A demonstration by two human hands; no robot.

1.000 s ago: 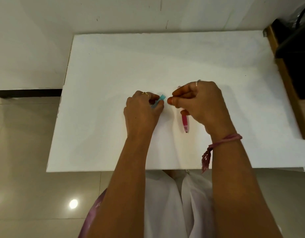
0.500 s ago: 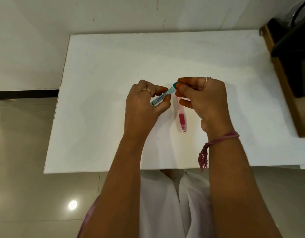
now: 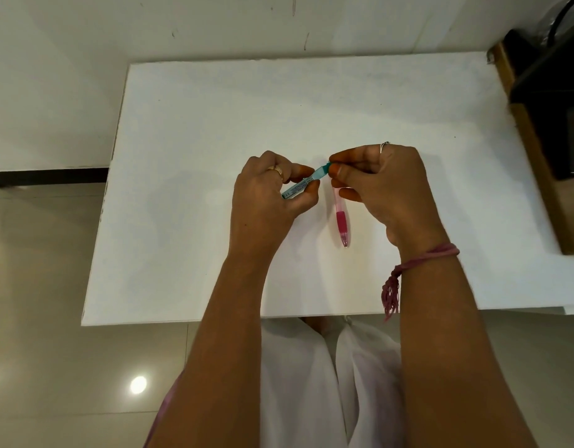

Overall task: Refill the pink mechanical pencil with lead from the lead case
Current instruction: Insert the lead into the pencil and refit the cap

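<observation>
My left hand (image 3: 266, 192) grips a slim teal lead case (image 3: 303, 184) by its body, tilted up to the right above the white table (image 3: 214, 124). The fingertips of my right hand (image 3: 382, 182) pinch the darker teal cap end of the case. The pink mechanical pencil (image 3: 341, 221) lies on the table between and below my hands, tip toward me. Its far end is hidden under my right hand, and I cannot tell whether my fingers touch it.
A dark box on a wooden stand (image 3: 550, 124) sits at the table's right edge. The table's near edge (image 3: 182, 320) runs just above my lap. Tiled floor (image 3: 37, 286) lies to the left, and a wall runs behind the table.
Both hands have lifted off the table with the lead case. More of the case now shows between them, and my right fingertips have closed on its cap end. The pencil has stayed put.
</observation>
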